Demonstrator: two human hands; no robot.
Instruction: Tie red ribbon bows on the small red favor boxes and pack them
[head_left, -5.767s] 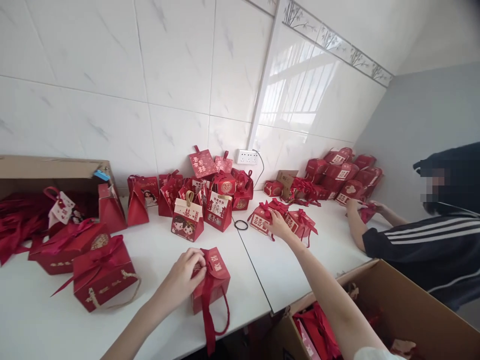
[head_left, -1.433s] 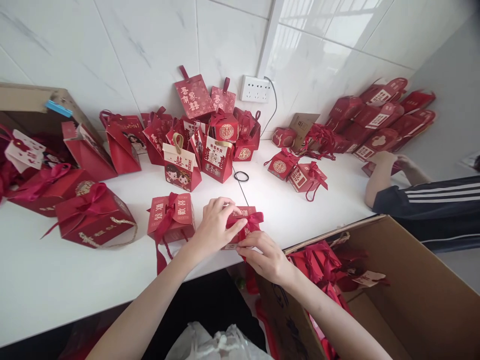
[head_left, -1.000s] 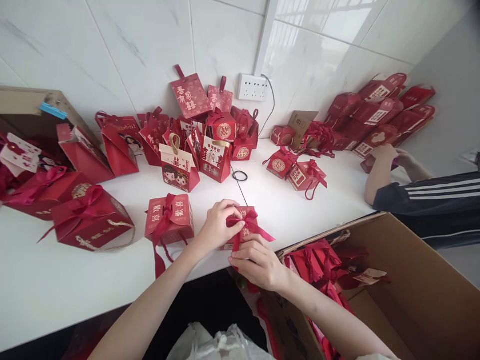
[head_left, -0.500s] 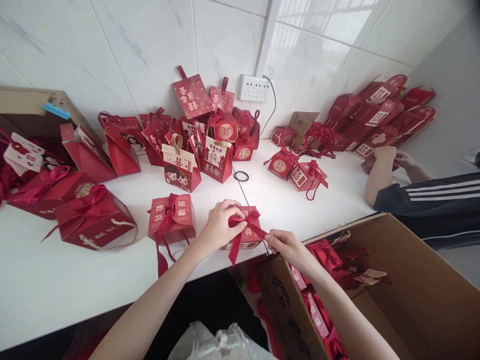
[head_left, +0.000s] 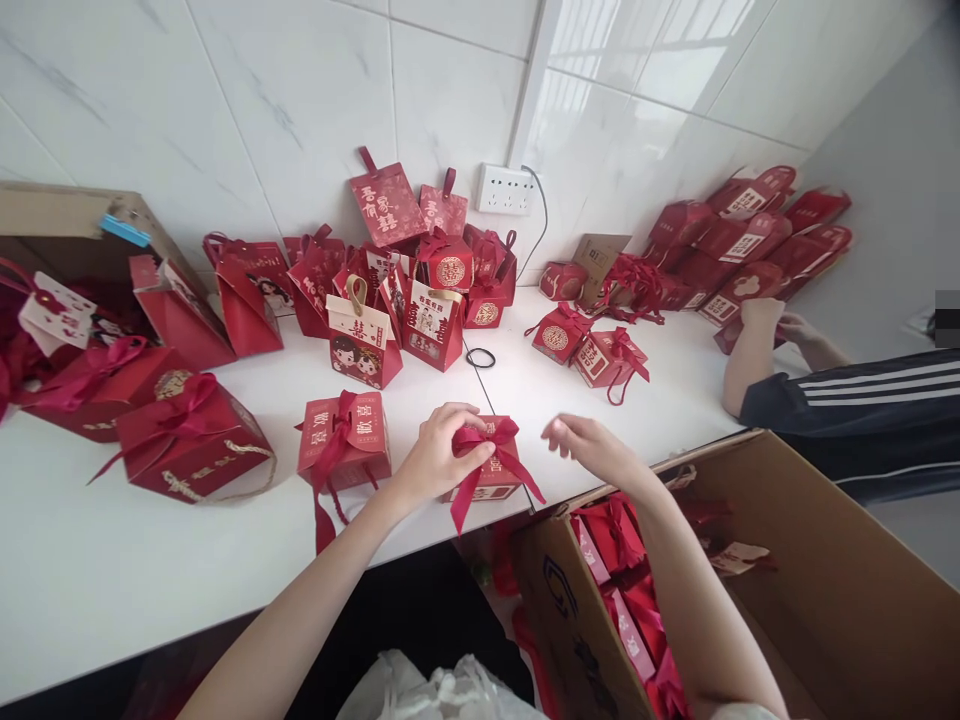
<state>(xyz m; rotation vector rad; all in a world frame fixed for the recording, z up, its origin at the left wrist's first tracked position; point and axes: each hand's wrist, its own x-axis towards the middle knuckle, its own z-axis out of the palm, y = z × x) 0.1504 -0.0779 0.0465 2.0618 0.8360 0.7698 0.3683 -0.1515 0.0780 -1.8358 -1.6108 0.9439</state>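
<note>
A small red gift box (head_left: pixel 491 486) with a red ribbon bow (head_left: pixel 508 459) on top stands at the table's front edge. My left hand (head_left: pixel 442 452) pinches the bow near its knot, fingers lying over the box's left side. One ribbon tail hangs down the box front and another stretches to the right. My right hand (head_left: pixel 589 447) is off to the right of the box, apart from the ribbon, its fingers loosely bent and holding nothing. Left of my left hand sits a similar red box (head_left: pixel 367 440) with a tied bow and long trailing ribbon.
A cardboard carton (head_left: pixel 840 540) holding red boxes stands below my right arm. Finished-looking gift boxes (head_left: pixel 364 340) line the wall, under a power strip (head_left: pixel 506 190). A black loop (head_left: pixel 480 357) lies mid-table. At right, another person's hands (head_left: pixel 761 320) work beside stacked red boxes.
My right hand has let go of the ribbon tail and moved up and right. My left hand stays on the bow. The view has shifted slightly.
</note>
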